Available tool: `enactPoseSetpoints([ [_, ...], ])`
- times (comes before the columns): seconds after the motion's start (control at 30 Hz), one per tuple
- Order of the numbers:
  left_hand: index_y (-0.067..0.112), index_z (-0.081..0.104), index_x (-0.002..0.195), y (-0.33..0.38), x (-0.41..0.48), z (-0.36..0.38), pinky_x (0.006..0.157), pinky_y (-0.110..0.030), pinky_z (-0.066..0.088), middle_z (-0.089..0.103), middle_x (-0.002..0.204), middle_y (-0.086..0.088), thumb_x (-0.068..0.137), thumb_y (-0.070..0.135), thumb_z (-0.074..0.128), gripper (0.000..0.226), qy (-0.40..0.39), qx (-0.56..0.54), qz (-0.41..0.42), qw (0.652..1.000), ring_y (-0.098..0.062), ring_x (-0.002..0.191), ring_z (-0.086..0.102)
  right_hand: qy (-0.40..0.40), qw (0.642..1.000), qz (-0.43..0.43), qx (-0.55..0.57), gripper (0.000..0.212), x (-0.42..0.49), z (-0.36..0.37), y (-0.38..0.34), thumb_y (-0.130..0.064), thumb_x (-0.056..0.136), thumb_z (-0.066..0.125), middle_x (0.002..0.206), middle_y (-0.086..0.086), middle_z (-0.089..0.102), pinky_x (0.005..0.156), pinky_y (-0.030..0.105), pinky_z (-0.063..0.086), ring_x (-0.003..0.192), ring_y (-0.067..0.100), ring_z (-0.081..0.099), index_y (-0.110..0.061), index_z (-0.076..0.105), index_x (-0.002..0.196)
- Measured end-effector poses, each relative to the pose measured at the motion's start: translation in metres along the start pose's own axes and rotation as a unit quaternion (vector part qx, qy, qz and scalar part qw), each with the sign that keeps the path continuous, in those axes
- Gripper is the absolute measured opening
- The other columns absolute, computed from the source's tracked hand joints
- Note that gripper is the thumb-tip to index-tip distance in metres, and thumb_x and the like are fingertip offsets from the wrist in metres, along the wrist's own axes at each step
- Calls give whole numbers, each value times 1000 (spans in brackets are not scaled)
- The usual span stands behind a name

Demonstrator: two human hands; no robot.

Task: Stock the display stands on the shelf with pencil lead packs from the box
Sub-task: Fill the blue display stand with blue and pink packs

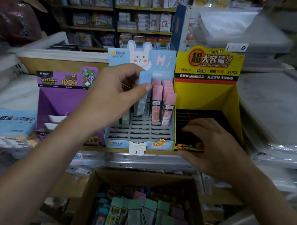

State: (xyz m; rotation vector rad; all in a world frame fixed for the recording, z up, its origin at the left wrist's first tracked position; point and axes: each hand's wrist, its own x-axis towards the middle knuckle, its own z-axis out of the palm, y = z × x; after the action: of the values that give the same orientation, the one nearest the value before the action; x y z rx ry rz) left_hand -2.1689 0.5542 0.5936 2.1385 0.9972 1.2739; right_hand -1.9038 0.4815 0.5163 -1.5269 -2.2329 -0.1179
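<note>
The left hand (113, 94) pinches a pale blue plastic pencil lead pack (144, 86) above the blue rabbit-printed cardboard display stand (138, 129), beside its pink packs (163, 103). If the pack goes in tilted, it could miss a slot or topple its neighbours. The right hand (218, 146) clasps the front of the yellow cardboard stand (205, 98), right of it. The target slot is hidden behind the pack.

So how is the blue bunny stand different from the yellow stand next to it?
The blue stand has a bunny picture; the yellow stand has big black writing. The blue stand holds pink packs at the back; the yellow stand's black tray shows none. The left hand pinches a blue pack over the blue stand; the right hand grips the yellow stand's front. Both sit side by side on the shelf.
</note>
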Motion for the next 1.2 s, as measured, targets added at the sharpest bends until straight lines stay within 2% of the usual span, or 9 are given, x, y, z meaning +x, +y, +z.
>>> enactPoseSetpoints([
  [0.17,29,66,96,3,10,-5,72,-39,57,69,84,8,88,25,75,13,1,97,18,995,-8,74,63,13,1000,-5,-2,55,0,2,1,-43,76,82,116,1,65,86,38,54,109,23,58,-14,70,120],
  [0.27,33,62,97,4,13,-9,72,-32,50,66,80,18,88,29,76,17,-5,201,21,979,-5,76,61,20,1000,-3,3,53,1,4,2,-42,75,83,114,0,66,85,37,55,107,23,59,-14,71,119],
  [0.4,32,64,94,2,16,-11,68,-29,34,64,85,15,88,30,77,15,-13,287,20,958,-11,81,54,24,1000,-3,4,52,1,5,3,-41,74,84,113,0,66,85,35,53,107,23,59,-14,71,117],
  [0.5,23,68,102,-3,19,-8,72,-33,38,61,93,7,88,30,78,19,-26,326,44,944,-18,90,55,24,1000,-1,5,52,1,5,3,-42,74,83,113,-1,66,84,34,53,107,21,58,-15,71,117],
  [0.6,19,68,107,-8,20,-5,78,-38,45,56,95,5,87,29,79,25,-32,331,52,942,-22,95,56,20,1000,3,6,53,1,4,3,-43,74,84,114,-2,65,83,34,54,107,20,58,-15,71,118],
  [0.9,27,67,103,-13,21,-5,72,-29,37,60,92,10,88,27,79,19,-13,286,24,958,-13,89,56,16,1000,5,11,54,1,3,2,-42,74,84,114,-1,66,84,35,54,107,21,58,-14,71,118],
  [1.03,29,67,100,-14,21,-7,63,-15,34,55,83,24,92,25,74,12,-15,272,19,962,-8,85,54,13,1000,11,8,54,2,3,3,-42,74,85,115,-1,66,84,33,52,109,21,58,-15,71,119],
  [1.13,27,68,105,-15,21,-6,72,-28,37,54,88,22,93,24,73,14,-17,275,29,961,-13,95,54,14,1000,12,11,54,2,3,3,-43,73,84,115,-2,66,83,30,50,108,20,58,-15,71,118],
  [1.2,28,68,106,-16,22,-6,75,-29,34,54,88,22,92,24,74,15,-9,278,30,960,-13,97,51,15,1000,11,13,53,2,4,3,-43,74,83,114,-2,66,83,28,49,108,19,58,-15,71,118],
])
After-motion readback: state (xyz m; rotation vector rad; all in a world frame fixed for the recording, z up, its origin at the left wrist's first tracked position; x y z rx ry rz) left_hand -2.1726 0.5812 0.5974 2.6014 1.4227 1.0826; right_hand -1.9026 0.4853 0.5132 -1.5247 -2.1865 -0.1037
